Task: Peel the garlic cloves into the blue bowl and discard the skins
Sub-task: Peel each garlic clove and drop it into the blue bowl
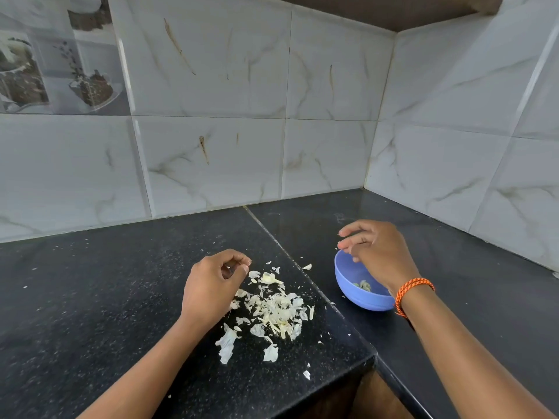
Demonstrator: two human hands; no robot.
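Garlic cloves (363, 285), already peeled, lie at the bottom of the blue bowl (351, 282) in the lower right of centre of the frame, on the dark counter (121, 297). The right hand (378, 252) hovers over the bowl's rim with fingers loosely spread and pointing down; nothing is visibly held, which suggests a clove is being released or has just dropped, though a small piece under the fingers cannot be ruled out. The left hand (211, 285), at centre frame, has its fingers curled with thumb and forefinger pinched together; whether a scrap of skin sits in the pinch cannot be told. A pile of skins (272, 309) lies on the counter just right of that hand, well apart from the bowl. An orange cord bracelet (411, 290) circles the right wrist. Judgement: the drop should be made low over the bowl, and loose skin shaken off over the pile, not over the bowl. No unpeeled clove can be made out, so gathering the skins for disposal is probably next.
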